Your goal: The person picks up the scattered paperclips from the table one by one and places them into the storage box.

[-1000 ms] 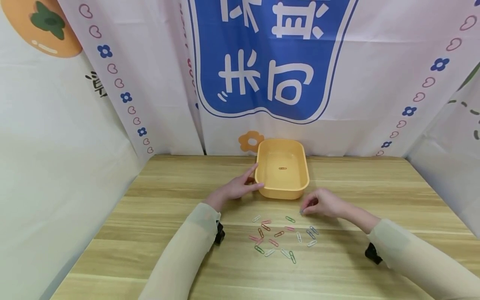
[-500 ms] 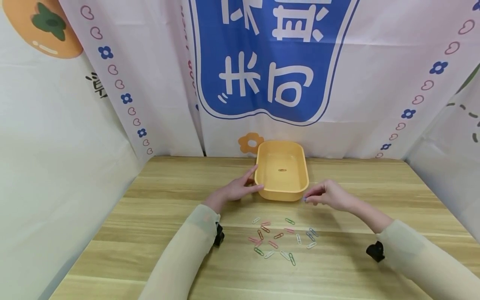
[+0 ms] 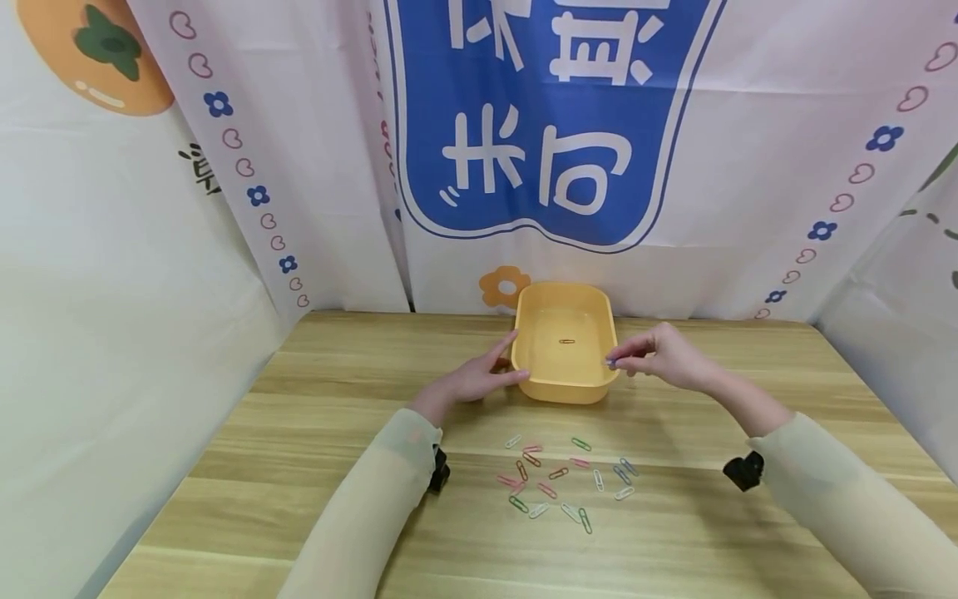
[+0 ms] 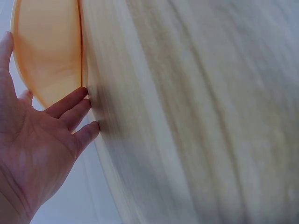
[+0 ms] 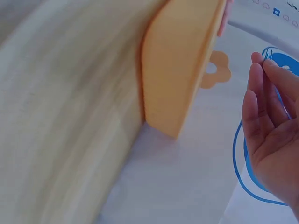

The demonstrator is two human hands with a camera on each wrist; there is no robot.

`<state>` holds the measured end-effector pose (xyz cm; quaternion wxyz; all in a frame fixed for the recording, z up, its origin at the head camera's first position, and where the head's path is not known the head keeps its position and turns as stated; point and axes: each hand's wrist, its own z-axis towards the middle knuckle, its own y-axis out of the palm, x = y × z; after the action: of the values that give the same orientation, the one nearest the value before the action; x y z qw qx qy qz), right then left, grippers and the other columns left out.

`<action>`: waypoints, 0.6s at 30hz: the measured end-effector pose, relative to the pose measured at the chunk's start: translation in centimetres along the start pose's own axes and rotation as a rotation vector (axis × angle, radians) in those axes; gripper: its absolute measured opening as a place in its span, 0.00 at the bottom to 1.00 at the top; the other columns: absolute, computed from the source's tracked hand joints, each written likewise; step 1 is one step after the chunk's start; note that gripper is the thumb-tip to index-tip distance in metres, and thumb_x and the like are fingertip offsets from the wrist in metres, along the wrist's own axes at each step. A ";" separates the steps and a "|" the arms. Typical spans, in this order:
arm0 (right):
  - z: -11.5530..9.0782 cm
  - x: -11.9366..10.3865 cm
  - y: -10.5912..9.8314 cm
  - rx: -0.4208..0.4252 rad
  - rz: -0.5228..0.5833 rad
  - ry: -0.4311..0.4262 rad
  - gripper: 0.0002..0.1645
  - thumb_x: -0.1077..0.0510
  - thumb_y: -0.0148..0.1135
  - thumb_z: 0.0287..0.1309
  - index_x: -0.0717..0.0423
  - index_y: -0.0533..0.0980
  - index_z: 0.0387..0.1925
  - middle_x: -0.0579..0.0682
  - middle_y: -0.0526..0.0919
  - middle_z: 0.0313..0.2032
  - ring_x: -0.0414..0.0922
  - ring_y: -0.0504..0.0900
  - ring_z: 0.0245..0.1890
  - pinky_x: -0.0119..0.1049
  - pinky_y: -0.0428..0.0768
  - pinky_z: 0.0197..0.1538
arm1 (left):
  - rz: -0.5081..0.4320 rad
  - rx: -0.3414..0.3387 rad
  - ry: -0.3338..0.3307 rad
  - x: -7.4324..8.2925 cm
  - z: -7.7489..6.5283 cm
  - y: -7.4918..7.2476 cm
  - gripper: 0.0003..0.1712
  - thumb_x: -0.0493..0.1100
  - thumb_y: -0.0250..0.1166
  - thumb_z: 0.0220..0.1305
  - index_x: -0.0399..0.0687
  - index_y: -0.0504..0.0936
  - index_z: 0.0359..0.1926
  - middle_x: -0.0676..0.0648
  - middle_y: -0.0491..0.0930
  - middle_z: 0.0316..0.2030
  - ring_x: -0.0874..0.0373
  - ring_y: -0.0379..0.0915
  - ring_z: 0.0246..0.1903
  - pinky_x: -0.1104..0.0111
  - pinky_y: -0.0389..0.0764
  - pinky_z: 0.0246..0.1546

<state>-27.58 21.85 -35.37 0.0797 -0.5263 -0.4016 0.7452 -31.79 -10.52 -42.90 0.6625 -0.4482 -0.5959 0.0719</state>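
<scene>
My right hand (image 3: 666, 359) pinches a small blue paper clip (image 5: 267, 53) between thumb and fingertips, at the right rim of a yellow plastic bin (image 3: 565, 393). One red paper clip (image 3: 566, 342) lies on the bin's floor. My left hand (image 3: 473, 378) rests against the bin's left side with fingers spread, the thumb near the front corner and the index finger along the left rim. In the left wrist view its other fingers (image 4: 74, 103) are extended, with their tips at the wooden table.
Several loose paper clips lie scattered in front of the bin, among them a green clip (image 3: 580, 444), a white clip (image 3: 598, 480) and a pink clip (image 3: 547, 490). Behind the bin, a printed cloth (image 3: 337, 249) hangs at the back edge of the wooden table (image 3: 314, 416).
My right hand has risen from the table in front of the bin to its right rim, carrying the blue paper clip. The left hand stays at the bin's left side.
</scene>
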 end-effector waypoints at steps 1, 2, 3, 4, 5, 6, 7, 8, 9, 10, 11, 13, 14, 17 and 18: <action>0.3 0.0 -0.2 0.006 -0.006 0.002 0.09 0.68 0.63 0.61 0.68 0.83 0.41 0.56 0.87 0.35 0.47 0.84 0.30 0.33 0.79 0.31 | 0.001 0.000 -0.001 0.0 0.0 0.0 0.50 0.69 0.56 0.64 0.77 0.34 0.75 0.40 0.68 0.65 0.45 0.63 0.64 0.51 0.61 0.64; 0.6 -0.1 -0.4 0.013 -0.010 0.003 0.09 0.68 0.63 0.61 0.68 0.83 0.41 0.56 0.87 0.35 0.47 0.83 0.30 0.33 0.80 0.31 | -0.001 -0.001 -0.002 0.0 0.0 0.0 0.50 0.69 0.56 0.64 0.79 0.34 0.75 0.40 0.68 0.65 0.45 0.63 0.64 0.51 0.61 0.64; 0.9 -0.1 -0.6 0.019 -0.016 0.001 0.09 0.67 0.64 0.61 0.68 0.83 0.41 0.56 0.87 0.35 0.46 0.83 0.29 0.32 0.80 0.31 | 0.000 0.000 -0.002 -0.1 0.1 0.0 0.50 0.69 0.56 0.64 0.79 0.34 0.75 0.40 0.68 0.65 0.45 0.63 0.64 0.51 0.61 0.64; 1.2 -0.1 -0.7 0.023 -0.021 0.002 0.09 0.67 0.64 0.60 0.68 0.84 0.41 0.55 0.87 0.35 0.45 0.83 0.29 0.31 0.80 0.32 | 0.002 0.000 -0.003 -0.1 0.1 0.0 0.49 0.70 0.56 0.64 0.79 0.34 0.75 0.40 0.68 0.65 0.45 0.62 0.64 0.51 0.60 0.64; 1.5 -0.1 -0.9 0.025 -0.024 -0.002 0.09 0.67 0.64 0.60 0.68 0.83 0.41 0.55 0.87 0.35 0.45 0.82 0.29 0.31 0.80 0.32 | 0.000 -0.001 -0.005 -0.1 0.1 0.1 0.50 0.70 0.56 0.63 0.80 0.34 0.75 0.40 0.68 0.65 0.45 0.62 0.65 0.51 0.60 0.64; 1.8 -0.1 -1.0 0.028 -0.030 -0.001 0.09 0.66 0.64 0.61 0.67 0.84 0.41 0.54 0.87 0.35 0.45 0.82 0.29 0.31 0.79 0.33 | 0.000 0.000 -0.007 -0.1 0.1 0.1 0.50 0.70 0.56 0.63 0.80 0.34 0.75 0.41 0.68 0.65 0.46 0.62 0.65 0.51 0.61 0.64; 2.1 0.0 -1.1 0.030 -0.039 -0.002 0.09 0.66 0.64 0.61 0.67 0.84 0.41 0.53 0.87 0.35 0.45 0.82 0.29 0.31 0.79 0.33 | 0.001 0.001 -0.007 -0.2 0.1 0.1 0.50 0.70 0.56 0.63 0.80 0.34 0.75 0.41 0.68 0.65 0.46 0.63 0.65 0.52 0.61 0.64; 2.4 0.0 -1.3 0.032 -0.052 0.000 0.09 0.65 0.64 0.61 0.66 0.84 0.41 0.53 0.87 0.35 0.45 0.81 0.29 0.31 0.78 0.32 | 0.000 0.001 -0.009 -0.2 0.1 0.1 0.50 0.70 0.56 0.63 0.81 0.34 0.75 0.41 0.68 0.65 0.46 0.63 0.65 0.52 0.61 0.64; 2.7 0.0 -1.4 0.033 -0.061 0.004 0.09 0.65 0.65 0.61 0.65 0.84 0.41 0.52 0.87 0.34 0.44 0.80 0.28 0.32 0.77 0.31 | 0.003 0.001 -0.010 -0.2 0.1 0.1 0.50 0.70 0.56 0.63 0.81 0.34 0.74 0.41 0.68 0.65 0.46 0.63 0.64 0.52 0.61 0.64; 3.1 0.0 -1.5 0.033 -0.066 0.010 0.09 0.65 0.64 0.61 0.64 0.84 0.41 0.51 0.87 0.34 0.44 0.79 0.28 0.32 0.76 0.31 | 0.005 0.001 -0.010 -0.2 0.1 0.1 0.50 0.71 0.56 0.63 0.81 0.33 0.74 0.41 0.68 0.65 0.46 0.63 0.64 0.52 0.61 0.64; 3.5 0.1 -1.6 0.033 -0.071 0.015 0.09 0.64 0.64 0.62 0.64 0.84 0.41 0.51 0.87 0.34 0.44 0.79 0.28 0.33 0.76 0.30 | 0.005 0.002 -0.010 -0.2 0.1 0.1 0.50 0.71 0.56 0.63 0.81 0.34 0.74 0.41 0.68 0.65 0.46 0.63 0.64 0.52 0.61 0.64; 4.3 0.2 -1.8 0.034 -0.074 0.033 0.09 0.64 0.64 0.62 0.64 0.84 0.42 0.52 0.87 0.35 0.46 0.80 0.29 0.34 0.75 0.30 | 0.006 0.002 -0.009 -0.2 0.1 0.1 0.50 0.71 0.56 0.63 0.81 0.34 0.74 0.41 0.68 0.65 0.45 0.62 0.65 0.52 0.61 0.64; 4.7 0.2 -1.9 0.032 -0.070 0.046 0.09 0.64 0.63 0.63 0.64 0.84 0.42 0.52 0.87 0.35 0.48 0.81 0.31 0.34 0.75 0.30 | 0.004 0.002 -0.009 -0.2 0.1 0.1 0.50 0.71 0.56 0.63 0.81 0.34 0.74 0.41 0.68 0.65 0.45 0.62 0.65 0.51 0.60 0.64; 5.8 0.3 -2.0 0.025 -0.053 0.084 0.10 0.63 0.63 0.63 0.65 0.83 0.43 0.54 0.87 0.38 0.54 0.82 0.35 0.34 0.77 0.33 | 0.001 0.004 -0.011 -0.2 0.1 0.1 0.50 0.71 0.56 0.63 0.81 0.34 0.75 0.41 0.68 0.65 0.45 0.62 0.65 0.51 0.60 0.65; 6.2 0.3 -2.0 0.021 -0.049 0.095 0.10 0.63 0.62 0.64 0.65 0.83 0.44 0.55 0.86 0.38 0.55 0.82 0.36 0.34 0.78 0.34 | -0.001 0.003 -0.011 -0.2 0.1 0.1 0.50 0.71 0.56 0.63 0.80 0.34 0.75 0.41 0.68 0.65 0.45 0.62 0.65 0.51 0.60 0.64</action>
<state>-33.60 20.15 -33.51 0.1227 -0.5504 -0.4022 0.7213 -31.91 -10.54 -43.12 0.6600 -0.4463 -0.5997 0.0749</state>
